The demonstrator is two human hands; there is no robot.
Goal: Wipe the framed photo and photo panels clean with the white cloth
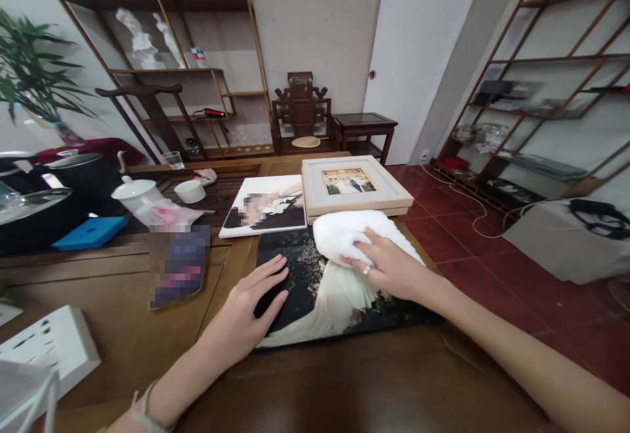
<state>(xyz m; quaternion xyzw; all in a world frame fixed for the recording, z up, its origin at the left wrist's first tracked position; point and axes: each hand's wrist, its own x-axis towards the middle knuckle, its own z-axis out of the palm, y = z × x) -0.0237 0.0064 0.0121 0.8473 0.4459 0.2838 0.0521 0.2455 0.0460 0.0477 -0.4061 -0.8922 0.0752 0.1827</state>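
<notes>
A dark photo panel (339, 298) with a pale flowing gown printed on it lies flat on the wooden table. My right hand (388, 264), wearing a ring, grips a bunched white towel (339, 233) and presses it onto the panel's upper right part. On the panel's left edge rests my left hand (256, 298), its fingers stretched out and holding nothing. Just behind the panel are a white-edged photo album (268, 213) and a cream box (364, 164) with a framed picture in its lid. The towel covers part of the panel.
On the left stand a white lidded bowl (138, 190), a small white cup (190, 191), a blue box (91, 232) and a black pot (34, 213). A white power strip (52, 348) lies nearer. Beyond the table are a wooden chair (301, 108) and a side table (364, 121).
</notes>
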